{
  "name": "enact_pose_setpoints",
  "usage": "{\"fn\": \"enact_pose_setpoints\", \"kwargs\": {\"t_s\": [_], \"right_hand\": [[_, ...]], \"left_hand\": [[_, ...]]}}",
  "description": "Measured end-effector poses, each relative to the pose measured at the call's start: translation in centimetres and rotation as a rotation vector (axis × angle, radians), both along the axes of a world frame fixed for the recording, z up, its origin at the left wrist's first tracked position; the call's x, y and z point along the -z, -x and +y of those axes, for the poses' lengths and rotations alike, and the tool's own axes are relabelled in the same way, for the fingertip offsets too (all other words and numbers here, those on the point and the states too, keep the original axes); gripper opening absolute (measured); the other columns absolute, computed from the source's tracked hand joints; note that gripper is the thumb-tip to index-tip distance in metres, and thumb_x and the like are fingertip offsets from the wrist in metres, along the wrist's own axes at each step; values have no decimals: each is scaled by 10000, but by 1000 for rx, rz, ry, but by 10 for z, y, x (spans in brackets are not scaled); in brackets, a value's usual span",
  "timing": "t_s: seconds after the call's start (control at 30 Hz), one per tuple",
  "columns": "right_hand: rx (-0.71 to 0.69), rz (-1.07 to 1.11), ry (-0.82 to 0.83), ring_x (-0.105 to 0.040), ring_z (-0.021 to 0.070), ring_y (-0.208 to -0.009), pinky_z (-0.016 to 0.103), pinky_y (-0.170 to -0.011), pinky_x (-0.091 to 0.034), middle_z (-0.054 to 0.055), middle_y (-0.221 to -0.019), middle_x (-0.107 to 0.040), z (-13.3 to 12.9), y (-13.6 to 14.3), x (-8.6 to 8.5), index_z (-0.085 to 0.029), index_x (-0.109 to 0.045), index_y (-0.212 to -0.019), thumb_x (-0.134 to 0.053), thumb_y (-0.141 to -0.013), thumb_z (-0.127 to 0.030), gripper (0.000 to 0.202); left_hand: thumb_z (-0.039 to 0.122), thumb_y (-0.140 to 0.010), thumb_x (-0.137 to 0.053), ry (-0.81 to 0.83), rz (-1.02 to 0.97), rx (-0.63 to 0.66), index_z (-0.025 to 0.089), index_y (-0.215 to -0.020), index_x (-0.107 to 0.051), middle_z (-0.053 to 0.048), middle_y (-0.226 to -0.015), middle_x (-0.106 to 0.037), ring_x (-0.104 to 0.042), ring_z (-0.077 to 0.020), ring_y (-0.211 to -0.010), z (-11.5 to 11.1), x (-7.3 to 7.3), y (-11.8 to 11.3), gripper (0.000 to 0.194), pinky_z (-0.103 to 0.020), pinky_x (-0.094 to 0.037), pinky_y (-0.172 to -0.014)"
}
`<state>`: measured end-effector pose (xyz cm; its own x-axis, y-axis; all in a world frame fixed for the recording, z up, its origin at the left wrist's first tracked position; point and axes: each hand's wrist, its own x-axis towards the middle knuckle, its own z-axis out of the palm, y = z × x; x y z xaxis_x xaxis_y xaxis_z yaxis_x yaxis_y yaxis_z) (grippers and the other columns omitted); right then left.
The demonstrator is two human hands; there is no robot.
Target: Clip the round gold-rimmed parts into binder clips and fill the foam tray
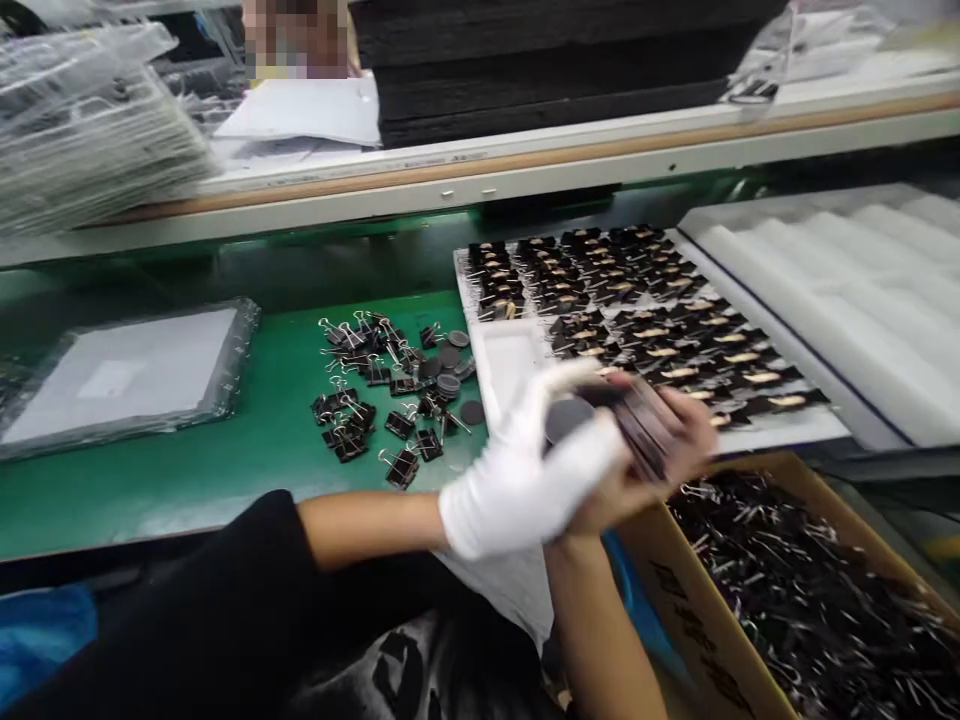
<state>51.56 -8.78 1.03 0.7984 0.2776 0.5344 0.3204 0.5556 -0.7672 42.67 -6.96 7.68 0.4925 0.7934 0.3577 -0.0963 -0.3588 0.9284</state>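
Observation:
My left hand [517,480], in a white glove, has its thumb and fingers around a dark grey round disc [568,420]. Pressed close against it, my bare right hand [686,430] grips a stack of dark discs [646,425]. Motion blurs both hands, and part of the stack is hidden by fingers. To the left, black binder clips [367,355] and loose dark discs [448,385] lie on the green tabletop [277,460]. Behind the hands, a white tray [514,350] carries rows of black clips with pale strips between them [660,350].
An open cardboard box [682,600] full of black clips [817,590] stands at lower right. White ridged foam trays [847,270] lie at right. Clear plastic packs [127,380] rest at left. On the shelf [525,165] are black foam blocks [555,60]; a person is partly visible behind it.

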Motion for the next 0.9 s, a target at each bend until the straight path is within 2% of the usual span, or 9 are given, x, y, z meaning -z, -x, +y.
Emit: {"fn": "enact_pose_setpoints", "kwargs": {"t_s": [0.07,0.17,0.23,0.3,0.47,0.6,0.7,0.8,0.9], "right_hand": [[-139,-17,-1,-681,265,-1074,492,-977,-592,60,-1176,-592,63,36,-18,-306,-568,-1208,-628,-881,-328,333],[-361,81,183,-675,219,-1041,402,-932,-602,82,-1158,-622,135,80,-25,-253,-519,-1209,-499,-881,-275,330],[-485,244,291,-670,211,-1037,389,-946,-594,82,-1149,-635,159,92,-20,-230,-514,-1162,-541,-818,-255,346],[-559,331,385,-667,208,-1001,385,-955,-582,71,-1098,-652,167,89,-13,-218,-537,-1110,-615,-733,-220,384],[-680,90,462,-663,216,-970,422,-996,-547,40,-1007,-703,155,58,-5,-228,-637,-1021,-735,-664,-255,371],[-754,-58,504,-690,230,-1002,442,-1006,-545,58,-1001,-748,153,44,-8,-221,-679,-932,-726,-741,-360,241],[-809,-133,554,-716,238,-1045,451,-1008,-556,80,-1078,-770,145,36,-12,-220,-681,-1017,-674,-838,-393,249],[-672,-376,560,-703,251,-1155,460,-1059,-536,105,-1220,-751,107,24,-13,-225,-672,-1153,-589,-959,-386,265],[-396,-804,679,-669,288,-1221,477,-1060,-512,131,-1298,-718,47,17,-2,-217,-635,-1298,-548,-1026,-359,318]], "left_hand": [[413,-1022,-556,73,-51,-186,258,-1263,-574,-95,-1414,-631,-573,-236,-1372,43,-6,23,286,-410,-458,-1223],[338,-1012,-587,257,-136,-353,246,-1197,-582,-60,-1362,-659,-592,-227,-1355,107,11,46,207,-417,-442,-1226],[304,-1043,-508,340,-176,-385,219,-1136,-613,-67,-1294,-687,-616,-210,-1322,141,29,56,164,-405,-446,-1214],[312,-1047,-489,359,-164,-389,196,-1092,-644,-74,-1254,-712,-632,-204,-1298,164,42,64,199,-392,-457,-1200],[456,-1047,-471,345,-26,-175,165,-1175,-697,-105,-1387,-698,-640,-241,-1324,180,44,89,390,-429,-437,-1216],[536,-1054,-396,323,172,49,196,-1326,-676,-102,-1527,-601,-591,-259,-1399,185,37,109,517,-437,-410,-1241],[566,-1061,-331,129,360,138,219,-1448,-604,-91,-1589,-535,-516,-271,-1471,184,27,123,588,-445,-404,-1249],[558,-1075,-270,-147,554,148,214,-1567,-470,-78,-1655,-449,-418,-251,-1540,171,6,148,632,-429,-318,-1301],[484,-1088,-262,-408,726,57,187,-1612,-383,-88,-1698,-370,-330,-238,-1583,148,-17,190,615,-418,-244,-1335]]}}
